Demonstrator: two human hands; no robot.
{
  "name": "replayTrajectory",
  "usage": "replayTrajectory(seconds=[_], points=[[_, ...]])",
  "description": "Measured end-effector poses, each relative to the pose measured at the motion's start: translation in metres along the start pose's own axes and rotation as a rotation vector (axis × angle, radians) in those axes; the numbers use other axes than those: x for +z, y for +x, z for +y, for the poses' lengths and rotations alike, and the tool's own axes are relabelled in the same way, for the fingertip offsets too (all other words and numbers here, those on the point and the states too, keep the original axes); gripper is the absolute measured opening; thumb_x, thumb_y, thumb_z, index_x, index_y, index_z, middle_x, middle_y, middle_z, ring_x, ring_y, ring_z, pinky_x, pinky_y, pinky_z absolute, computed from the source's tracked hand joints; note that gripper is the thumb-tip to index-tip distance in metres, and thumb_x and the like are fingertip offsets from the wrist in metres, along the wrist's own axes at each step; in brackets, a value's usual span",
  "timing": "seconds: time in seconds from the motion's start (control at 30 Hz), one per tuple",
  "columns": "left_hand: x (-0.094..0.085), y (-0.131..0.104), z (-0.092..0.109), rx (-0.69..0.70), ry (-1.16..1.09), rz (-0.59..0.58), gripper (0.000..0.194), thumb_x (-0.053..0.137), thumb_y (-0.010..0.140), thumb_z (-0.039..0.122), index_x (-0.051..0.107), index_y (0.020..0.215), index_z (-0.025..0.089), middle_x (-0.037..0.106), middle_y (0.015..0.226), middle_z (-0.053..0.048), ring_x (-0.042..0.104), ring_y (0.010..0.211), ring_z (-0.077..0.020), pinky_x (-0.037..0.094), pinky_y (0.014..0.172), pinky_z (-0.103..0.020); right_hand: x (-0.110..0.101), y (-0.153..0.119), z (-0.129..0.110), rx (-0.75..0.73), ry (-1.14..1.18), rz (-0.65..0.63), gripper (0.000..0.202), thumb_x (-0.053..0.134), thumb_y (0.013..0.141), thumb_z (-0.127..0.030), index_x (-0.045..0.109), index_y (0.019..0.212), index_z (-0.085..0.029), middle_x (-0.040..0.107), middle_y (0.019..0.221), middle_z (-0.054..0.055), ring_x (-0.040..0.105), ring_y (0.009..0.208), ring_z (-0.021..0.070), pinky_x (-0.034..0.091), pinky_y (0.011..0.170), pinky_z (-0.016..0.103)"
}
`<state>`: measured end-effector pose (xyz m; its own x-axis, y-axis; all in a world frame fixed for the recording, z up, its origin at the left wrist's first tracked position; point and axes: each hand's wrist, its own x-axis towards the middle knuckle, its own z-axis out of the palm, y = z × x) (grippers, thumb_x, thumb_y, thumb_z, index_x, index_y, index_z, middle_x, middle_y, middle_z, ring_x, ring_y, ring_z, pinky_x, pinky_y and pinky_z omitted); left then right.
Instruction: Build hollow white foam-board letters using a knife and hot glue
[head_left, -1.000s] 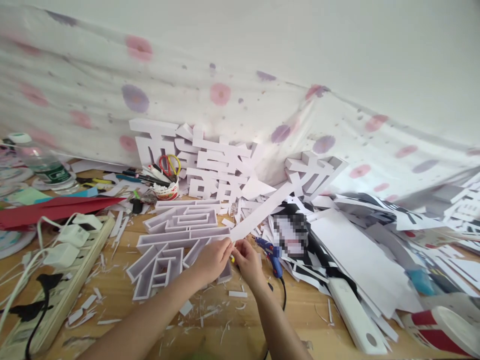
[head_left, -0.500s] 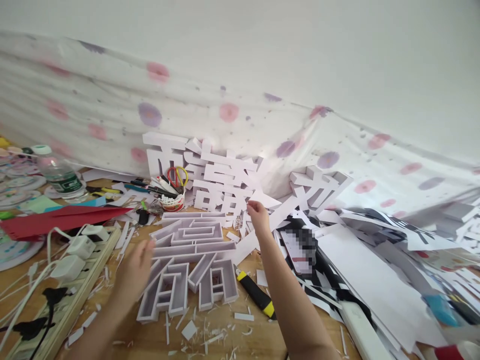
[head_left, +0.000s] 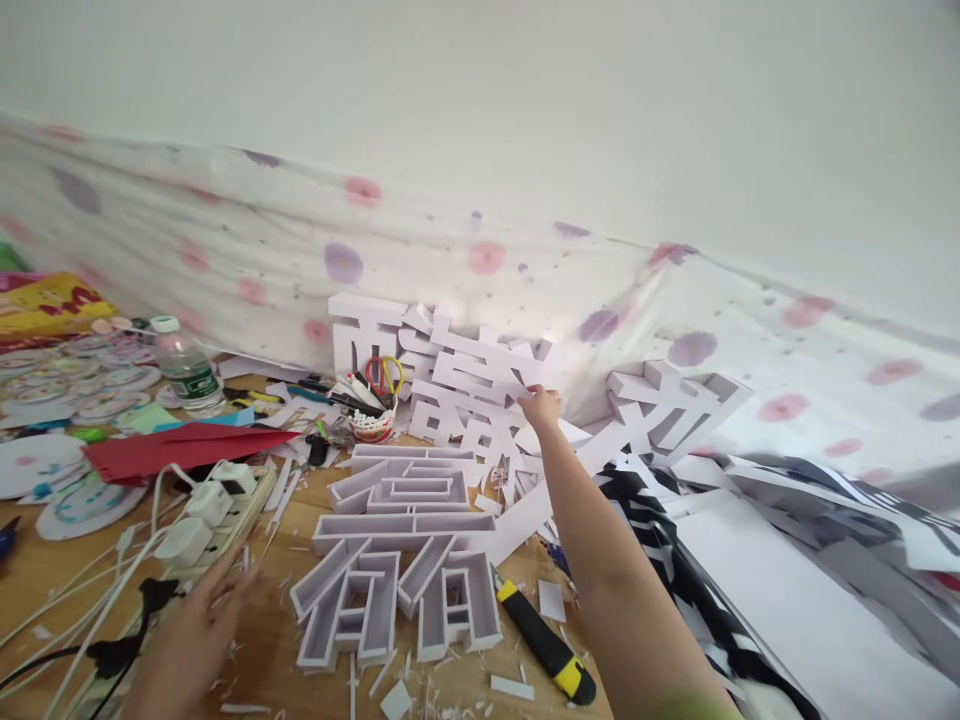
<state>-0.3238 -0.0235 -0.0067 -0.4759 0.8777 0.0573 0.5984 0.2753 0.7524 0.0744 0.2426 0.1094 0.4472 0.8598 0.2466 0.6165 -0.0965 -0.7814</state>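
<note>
My right hand (head_left: 541,405) is stretched to the back of the table, its fingers pinched at the right edge of a standing white foam-board character (head_left: 480,365). My forearm hides part of what lies below. Slightly blurred, my left hand (head_left: 191,630) hovers over the power strip (head_left: 259,495), fingers apart and nothing in them. Between my hands a hollow white foam-board character (head_left: 405,525) lies with its open walled side up. A black and yellow utility knife (head_left: 544,640) rests at its right, among white offcuts.
At the back stand a cup (head_left: 373,425) of pens and scissors, a water bottle (head_left: 187,370) and another white character (head_left: 671,405). Red paper (head_left: 180,450) lies left, near plugged chargers and cables. White sheets (head_left: 787,590) cover the right side. A flowered plastic sheet (head_left: 420,235) hangs behind.
My view has swung left. My left hand has moved away from the hollow character toward the power strip. My right hand has come to the standing character's edge.
</note>
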Motion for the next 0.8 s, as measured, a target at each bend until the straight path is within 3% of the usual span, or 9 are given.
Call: replayTrajectory(seconds=[0.07,0.13,0.23,0.33,0.43,0.5,0.57,0.67,0.8], points=[[0.003,-0.003,0.013,-0.006,-0.048,-0.068,0.048,0.045,0.074,0.055,0.059,0.108,0.023,0.072,0.082,-0.003,0.068,0.077,-0.0249,0.052,0.068,-0.034,-0.003,-0.003,0.001,-0.006,0.033,-0.010,0.020,0.059,0.057,-0.017,0.062,0.077,-0.015,0.056,0.100,0.014,0.047,0.104,0.0291,0.032,0.091,0.039],[0.006,-0.006,0.022,-0.021,-0.051,-0.156,0.044,0.039,0.077,0.056,0.064,0.091,0.022,0.068,0.064,-0.002,0.066,0.066,-0.0244,0.049,0.062,-0.033,-0.007,-0.006,0.000,-0.018,0.096,-0.046,0.012,0.060,0.058,-0.021,0.058,0.068,-0.016,0.059,0.084,0.008,0.054,0.090,0.0248,0.039,0.083,0.037],[0.011,-0.010,0.028,0.004,-0.077,-0.182,0.043,0.033,0.080,0.054,0.060,0.071,0.023,0.054,0.043,0.001,0.058,0.050,-0.0224,0.045,0.055,-0.033,-0.017,-0.010,-0.005,-0.034,0.236,-0.084,0.013,0.057,0.062,-0.029,0.053,0.069,-0.018,0.057,0.067,-0.001,0.058,0.065,0.0169,0.046,0.065,0.031],[0.016,-0.009,0.029,0.054,-0.164,-0.152,0.038,0.033,0.082,0.053,0.056,0.076,0.023,0.049,0.042,0.003,0.056,0.049,-0.0208,0.047,0.058,-0.033,-0.033,-0.016,-0.018,-0.054,0.373,-0.043,0.019,0.055,0.066,-0.035,0.051,0.073,-0.018,0.056,0.067,-0.003,0.058,0.057,0.0127,0.048,0.056,0.027],[0.026,-0.004,0.034,0.051,-0.331,-0.147,0.043,0.040,0.077,0.060,0.050,0.095,0.022,0.058,0.056,0.002,0.060,0.057,-0.0205,0.052,0.060,-0.034,-0.054,-0.028,-0.035,-0.090,0.469,0.015,0.021,0.058,0.066,-0.037,0.050,0.073,-0.019,0.055,0.066,-0.004,0.057,0.057,0.0111,0.051,0.055,0.026],[0.033,0.000,0.043,0.061,-0.451,-0.189,0.055,0.048,0.071,0.062,0.045,0.106,0.020,0.064,0.077,-0.003,0.064,0.070,-0.0219,0.055,0.062,-0.035,-0.069,-0.038,-0.046,-0.125,0.541,0.058,0.022,0.060,0.066,-0.038,0.050,0.072,-0.019,0.054,0.066,-0.005,0.057,0.060,0.0104,0.053,0.057,0.026],[0.037,0.005,0.057,0.106,-0.481,-0.199,0.058,0.052,0.070,0.061,0.044,0.110,0.019,0.061,0.095,-0.008,0.064,0.082,-0.0232,0.056,0.065,-0.036,-0.083,-0.050,-0.056,-0.170,0.670,0.086,0.024,0.065,0.062,-0.036,0.052,0.071,-0.019,0.054,0.066,-0.005,0.056,0.062,0.0106,0.054,0.058,0.027],[0.037,0.011,0.089,0.251,-0.445,-0.121,0.051,0.051,0.074,0.056,0.047,0.109,0.020,0.057,0.105,-0.010,0.059,0.099,-0.0251,0.054,0.077,-0.038,-0.097,-0.069,-0.067,-0.169,0.790,0.060,0.025,0.068,0.058,-0.035,0.053,0.070,-0.019,0.054,0.065,-0.005,0.056,0.064,0.0105,0.054,0.059,0.026],[0.031,0.012,0.145,0.446,-0.450,-0.006,0.043,0.047,0.081,0.048,0.044,0.114,0.021,0.052,0.117,-0.012,0.060,0.099,-0.0235,0.053,0.081,-0.039,-0.095,-0.097,-0.078,-0.143,0.888,0.045,0.025,0.069,0.058,-0.035,0.053,0.068,-0.018,0.054,0.064,-0.005,0.055,0.062,0.0096,0.053,0.059,0.026]])
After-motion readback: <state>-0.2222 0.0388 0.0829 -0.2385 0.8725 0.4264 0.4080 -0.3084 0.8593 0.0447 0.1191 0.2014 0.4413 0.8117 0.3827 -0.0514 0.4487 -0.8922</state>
